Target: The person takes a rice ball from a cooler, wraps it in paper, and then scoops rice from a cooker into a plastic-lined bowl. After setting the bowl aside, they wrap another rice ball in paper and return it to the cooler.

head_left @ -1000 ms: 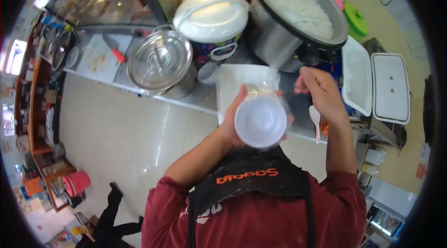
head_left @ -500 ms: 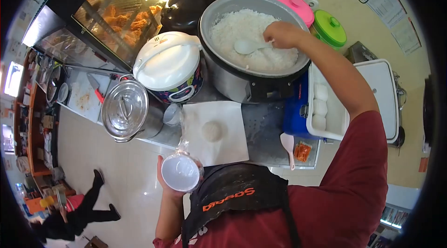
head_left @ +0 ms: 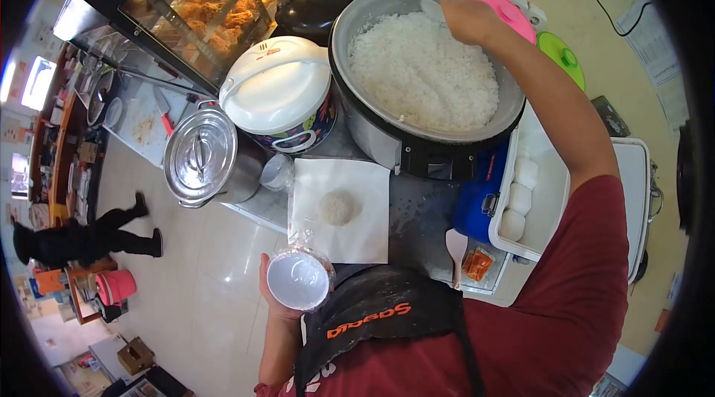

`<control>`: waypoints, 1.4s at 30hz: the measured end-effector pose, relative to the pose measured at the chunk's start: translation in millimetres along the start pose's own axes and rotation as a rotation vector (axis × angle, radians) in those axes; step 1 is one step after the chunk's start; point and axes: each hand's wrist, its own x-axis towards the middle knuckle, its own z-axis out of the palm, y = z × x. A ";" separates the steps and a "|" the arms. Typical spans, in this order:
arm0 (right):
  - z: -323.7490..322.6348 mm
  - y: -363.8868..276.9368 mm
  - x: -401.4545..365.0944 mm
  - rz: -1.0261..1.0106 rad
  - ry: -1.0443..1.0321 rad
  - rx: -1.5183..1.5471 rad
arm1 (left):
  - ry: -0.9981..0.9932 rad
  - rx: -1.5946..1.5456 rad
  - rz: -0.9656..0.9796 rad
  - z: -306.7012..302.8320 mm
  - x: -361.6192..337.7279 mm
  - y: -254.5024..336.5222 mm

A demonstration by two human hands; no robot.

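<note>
My left hand [head_left: 277, 289] is wrapped round a small white bowl [head_left: 298, 280], held low in front of the apron with clear plastic film about its rim. The bowl's inside shows no rice. My right hand [head_left: 469, 18] grips a pale rice paddle [head_left: 432, 10] at the far rim of the big rice cooker [head_left: 370, 136]. White rice [head_left: 424, 69] fills much of the pot. On the counter between my arms, a round mound of rice [head_left: 337, 208] sits on a sheet of white paper [head_left: 365, 240].
Left of the cooker stand a white-lidded pot [head_left: 275, 91] and a steel lidded pot [head_left: 201, 155]. A blue cool box [head_left: 477, 203] with white wrapped portions is at right, near a second paddle [head_left: 456, 248] and an orange sachet [head_left: 477, 264]. A person [head_left: 82, 240] walks at far left.
My right hand has moved the paddle from the middle of the rice to the pot's far rim. The rice surface now shows a groove. The left hand still holds the bowl.
</note>
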 end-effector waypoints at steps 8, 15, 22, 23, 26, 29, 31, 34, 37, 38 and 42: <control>26.3 -22.0 54.1 -0.038 -0.160 -0.019 | -0.023 -0.011 0.023 -8.7 -0.9 -7.6; 16.6 -57.6 17.8 -0.320 -0.047 0.239 | 0.133 0.069 -0.009 13.7 20.6 -15.7; -34.5 -72.2 -42.5 -0.651 -0.018 -0.141 | 0.120 0.151 0.025 12.1 23.2 -11.3; -35.9 -59.7 -35.6 -0.691 0.063 -0.120 | 0.103 0.163 0.049 8.4 20.6 -11.8; -25.6 -49.8 18.5 -0.442 0.139 -0.189 | 0.134 0.082 0.034 7.5 16.3 -14.3; 20.6 -71.9 62.3 -0.507 0.167 -0.152 | 0.142 0.116 0.050 9.1 11.6 -18.4; 25.9 -86.6 50.6 -0.688 0.198 -0.136 | 0.143 0.112 0.070 6.4 5.6 -21.8; 8.6 -103.9 2.4 -0.777 0.055 -0.188 | 0.185 0.039 0.072 0.2 2.6 -23.9; -20.8 -107.3 -45.7 -0.865 -0.112 -0.319 | 0.255 0.029 0.059 -3.7 0.9 -25.9; -23.5 -103.1 -62.6 -0.885 -0.063 -0.270 | 0.244 0.049 0.066 -2.4 2.0 -26.2; -50.8 -71.2 -81.2 -0.903 -0.091 -0.322 | 0.334 0.035 0.065 1.0 2.8 -18.5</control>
